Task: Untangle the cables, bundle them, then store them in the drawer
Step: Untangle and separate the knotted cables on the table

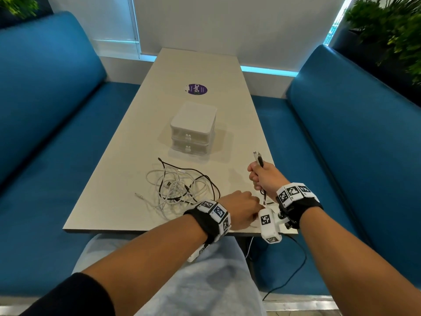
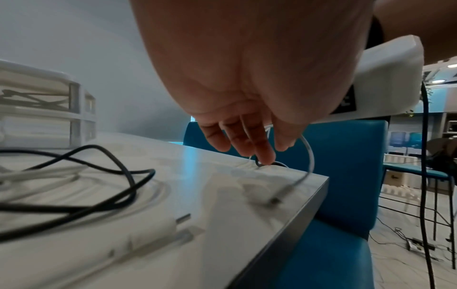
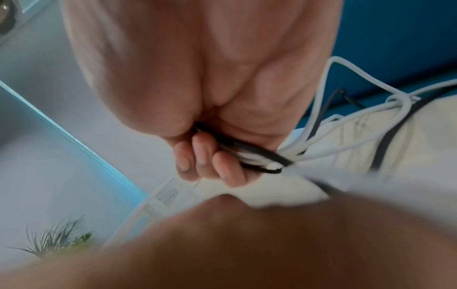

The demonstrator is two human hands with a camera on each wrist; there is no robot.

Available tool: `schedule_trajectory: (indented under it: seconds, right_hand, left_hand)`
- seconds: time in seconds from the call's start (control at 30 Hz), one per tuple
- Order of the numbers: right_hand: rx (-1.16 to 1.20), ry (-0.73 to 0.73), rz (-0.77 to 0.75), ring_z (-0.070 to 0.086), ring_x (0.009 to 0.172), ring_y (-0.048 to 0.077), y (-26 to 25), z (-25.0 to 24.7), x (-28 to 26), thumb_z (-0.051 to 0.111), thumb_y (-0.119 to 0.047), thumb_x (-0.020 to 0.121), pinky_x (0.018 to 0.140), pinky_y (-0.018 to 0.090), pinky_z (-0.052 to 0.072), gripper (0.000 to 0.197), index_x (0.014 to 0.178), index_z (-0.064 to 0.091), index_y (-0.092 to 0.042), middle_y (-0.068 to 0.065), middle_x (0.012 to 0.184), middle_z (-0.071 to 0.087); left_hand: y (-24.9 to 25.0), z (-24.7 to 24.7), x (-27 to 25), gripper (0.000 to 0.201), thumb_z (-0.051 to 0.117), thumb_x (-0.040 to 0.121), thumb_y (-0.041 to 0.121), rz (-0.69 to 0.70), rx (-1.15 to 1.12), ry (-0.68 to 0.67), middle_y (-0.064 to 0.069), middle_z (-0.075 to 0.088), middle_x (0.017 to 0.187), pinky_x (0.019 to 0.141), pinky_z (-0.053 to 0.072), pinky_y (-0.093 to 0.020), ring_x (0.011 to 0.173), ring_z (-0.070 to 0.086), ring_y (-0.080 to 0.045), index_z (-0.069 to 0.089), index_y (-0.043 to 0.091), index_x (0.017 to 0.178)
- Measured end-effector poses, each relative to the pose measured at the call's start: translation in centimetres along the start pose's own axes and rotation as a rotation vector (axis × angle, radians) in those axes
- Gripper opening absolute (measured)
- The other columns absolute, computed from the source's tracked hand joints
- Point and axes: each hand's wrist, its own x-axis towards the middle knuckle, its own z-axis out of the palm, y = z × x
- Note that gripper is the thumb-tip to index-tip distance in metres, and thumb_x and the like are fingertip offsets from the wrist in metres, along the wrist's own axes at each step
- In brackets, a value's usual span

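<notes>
A tangle of white and black cables [image 1: 180,188] lies on the table [image 1: 114,190] in front of the white two-drawer unit [image 1: 192,131], both of whose drawers are shut. My right hand [image 1: 256,176] is raised over the table's right side and grips a black and a white cable [image 3: 257,156], with their plugs [image 1: 258,158] sticking up out of the fist. My left hand [image 1: 248,208] is at the near right corner, its fingers [image 2: 247,140] curled down on a thin white cable [image 2: 309,156] that loops to a connector [image 2: 274,199] on the tabletop.
Blue benches [image 1: 57,133] flank the table on both sides. A purple round sticker [image 1: 197,89] sits behind the drawer unit. A black lead [image 1: 293,270] hangs below the table's front edge to the floor. Plants [image 1: 391,30] stand at the back right.
</notes>
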Motion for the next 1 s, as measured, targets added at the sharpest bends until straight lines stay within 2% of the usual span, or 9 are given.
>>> schedule_trajectory:
  seconds: [0.1, 0.2, 0.3, 0.4, 0.47, 0.63, 0.77, 0.9, 1.0]
  right_hand:
    - [0.043, -0.025, -0.007, 0.032, 0.05, 0.012, -0.2, -0.2, -0.3, 0.033, -0.02, 0.107, 0.05, 0.027, 0.028, 0.027, 0.091, 0.051, -0.009, 0.001, 0.06, 0.041]
    - [0.061, -0.028, -0.013, 0.032, 0.049, 0.011, -0.3, -0.2, -0.6, 0.032, -0.019, 0.107, 0.05, 0.026, 0.028, 0.027, 0.09, 0.05, -0.009, 0.001, 0.059, 0.041]
    - [0.069, -0.011, -0.023, 0.032, 0.048, 0.011, -0.2, 0.0, -0.5, 0.032, -0.02, 0.108, 0.05, 0.026, 0.028, 0.028, 0.089, 0.05, -0.01, 0.001, 0.06, 0.041]
    - [0.062, -0.002, -0.035, 0.032, 0.049, 0.012, 0.1, 0.2, -0.5, 0.032, -0.02, 0.107, 0.05, 0.027, 0.028, 0.029, 0.088, 0.051, -0.01, 0.002, 0.06, 0.041]
    - [0.039, -0.003, -0.041, 0.032, 0.05, 0.012, 0.2, 0.3, -0.5, 0.033, -0.019, 0.107, 0.049, 0.026, 0.028, 0.028, 0.088, 0.051, -0.01, 0.001, 0.06, 0.04]
    - [0.015, 0.006, -0.037, 0.03, 0.048, 0.012, 0.1, 0.1, -0.4, 0.033, -0.02, 0.107, 0.049, 0.027, 0.026, 0.028, 0.088, 0.052, -0.011, 0.0, 0.059, 0.04]
    - [0.027, -0.007, -0.071, 0.032, 0.049, 0.011, -0.8, 0.4, -0.4, 0.034, -0.022, 0.107, 0.049, 0.026, 0.027, 0.028, 0.088, 0.052, -0.011, -0.001, 0.059, 0.04]
    - [0.01, -0.028, -0.107, 0.035, 0.049, 0.009, -2.2, 0.9, -0.6, 0.033, -0.021, 0.106, 0.049, 0.024, 0.03, 0.028, 0.089, 0.054, -0.011, -0.003, 0.058, 0.041]
    - [0.03, -0.031, -0.1, 0.034, 0.05, 0.01, -2.3, 1.0, -0.6, 0.034, -0.02, 0.106, 0.05, 0.024, 0.03, 0.028, 0.09, 0.054, -0.011, -0.002, 0.059, 0.04]
  left_hand:
    - [-0.8, 0.4, -0.4, 0.022, 0.049, 0.095, 0.026, -0.057, -0.025, -0.01, -0.007, 0.06, 0.111, 0.085, 0.039, -0.043, 0.101, 0.048, -0.027, 0.068, 0.018, 0.104]
    - [-1.8, 0.1, -0.9, 0.025, 0.047, 0.091, 0.033, -0.256, -0.326, -0.049, 0.001, 0.065, 0.114, 0.095, 0.042, -0.043, 0.105, 0.055, -0.024, 0.068, 0.032, 0.106]
    - [-2.0, -1.0, -1.0, 0.033, 0.051, 0.093, 0.024, -0.389, -0.647, -0.071, -0.001, 0.071, 0.116, 0.1, 0.046, -0.038, 0.107, 0.062, -0.021, 0.066, 0.02, 0.122]
    - [-2.3, -1.5, -1.3, 0.028, 0.049, 0.096, 0.033, -0.423, -0.692, -0.009, 0.001, 0.073, 0.072, 0.082, 0.054, -0.035, 0.071, 0.068, -0.013, 0.071, 0.016, 0.102]
    - [-3.0, -1.8, -1.5, 0.028, 0.05, 0.098, 0.031, -0.429, -0.644, 0.048, 0.004, 0.062, 0.06, 0.066, 0.051, -0.03, 0.052, 0.062, -0.011, 0.072, 0.015, 0.093]
    - [-4.6, -2.4, -1.8, 0.018, 0.056, 0.097, 0.031, -0.473, -0.465, 0.206, 0.005, 0.062, 0.079, 0.066, 0.044, -0.03, 0.074, 0.06, -0.016, 0.068, 0.018, 0.1]
    - [-4.4, -2.1, -1.6, 0.007, 0.05, 0.097, 0.017, -0.425, -0.546, 0.273, 0.004, 0.062, 0.081, 0.068, 0.049, -0.033, 0.073, 0.058, -0.017, 0.057, 0.018, 0.096]
    - [-3.5, -1.4, -0.8, 0.015, 0.049, 0.097, 0.007, -0.321, -0.536, 0.249, 0.006, 0.059, 0.077, 0.068, 0.043, -0.029, 0.068, 0.054, -0.013, 0.061, 0.015, 0.094]
    - [-3.6, -1.1, -0.6, 0.013, 0.059, 0.096, 0.014, -0.354, -0.565, 0.305, -0.004, 0.066, 0.095, 0.078, 0.045, -0.028, 0.086, 0.06, -0.02, 0.07, 0.015, 0.103]
